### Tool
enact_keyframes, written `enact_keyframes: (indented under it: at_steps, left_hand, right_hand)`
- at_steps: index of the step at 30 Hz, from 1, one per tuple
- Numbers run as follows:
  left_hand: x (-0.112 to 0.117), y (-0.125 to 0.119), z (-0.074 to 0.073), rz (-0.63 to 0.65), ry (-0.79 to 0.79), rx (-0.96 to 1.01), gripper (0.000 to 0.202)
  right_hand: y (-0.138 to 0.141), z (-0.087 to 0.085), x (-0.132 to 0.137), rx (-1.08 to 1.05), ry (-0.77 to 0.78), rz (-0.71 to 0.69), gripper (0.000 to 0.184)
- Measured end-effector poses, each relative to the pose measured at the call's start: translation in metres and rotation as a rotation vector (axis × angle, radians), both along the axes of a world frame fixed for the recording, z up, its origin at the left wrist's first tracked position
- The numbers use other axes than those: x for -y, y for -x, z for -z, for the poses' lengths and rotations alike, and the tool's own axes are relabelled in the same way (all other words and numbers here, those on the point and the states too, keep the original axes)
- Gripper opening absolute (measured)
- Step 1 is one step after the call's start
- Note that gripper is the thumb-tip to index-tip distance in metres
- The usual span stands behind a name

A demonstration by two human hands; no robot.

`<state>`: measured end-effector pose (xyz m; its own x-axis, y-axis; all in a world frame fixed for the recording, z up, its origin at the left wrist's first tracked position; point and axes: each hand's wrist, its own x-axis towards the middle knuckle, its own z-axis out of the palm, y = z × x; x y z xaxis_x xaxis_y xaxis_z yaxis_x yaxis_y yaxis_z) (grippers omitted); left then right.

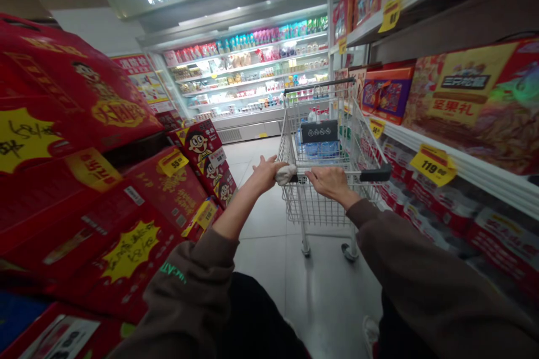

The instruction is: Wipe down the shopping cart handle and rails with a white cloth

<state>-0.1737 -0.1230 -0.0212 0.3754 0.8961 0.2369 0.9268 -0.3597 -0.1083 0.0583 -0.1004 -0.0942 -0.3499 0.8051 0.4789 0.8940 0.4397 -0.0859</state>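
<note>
A wire shopping cart (324, 214) stands in front of me in the aisle. My right hand (330, 182) is wrapped round its handlebar (355, 176), near the middle. At the handlebar's left end my left hand (266, 173) holds a crumpled white cloth (286, 174) against the bar. Some of the left fingers stick out, while the others are partly hidden by the hand and cloth. Inside the cart, behind a dark panel (320, 131), sit clear bottles with a blue tint (312, 150).
Red gift boxes (143, 235) with yellow price tags are stacked close on my left. To the right, a shelf (471, 160) holds boxes above packs of bottles (492, 235). A lit refrigerated display (252, 81) spans the far end beyond the tiled floor (263, 258).
</note>
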Motion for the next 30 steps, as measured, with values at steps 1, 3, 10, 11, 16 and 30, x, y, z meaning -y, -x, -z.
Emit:
enact_keyframes:
  at_steps: [1,3,10,11,16,30]
  left_hand:
    - [0.003,0.002,-0.001,0.012,-0.017,0.002,0.066]
    - [0.011,0.003,-0.007,0.003,-0.116,-0.005,0.069]
    - [0.021,0.002,-0.011,0.141,-0.208,-0.089,0.081]
    - [0.021,0.004,-0.007,0.142,-0.147,-0.085,0.082]
    - [0.019,0.002,0.008,0.156,-0.061,0.112,0.083]
    - [0.021,-0.02,0.018,0.486,0.143,0.614,0.051]
  right_hand:
    - [-0.002,0.001,-0.001,0.002,-0.006,0.005,0.066]
    - [-0.007,0.003,-0.003,0.006,-0.018,0.008,0.065]
    - [-0.032,0.011,0.002,-0.003,-0.108,-0.025,0.065]
    - [-0.037,0.012,0.002,-0.007,-0.124,-0.028,0.066]
    - [-0.06,0.018,0.004,-0.037,-0.199,-0.034,0.068]
    - [-0.096,0.028,-0.004,-0.127,-0.287,-0.224,0.06]
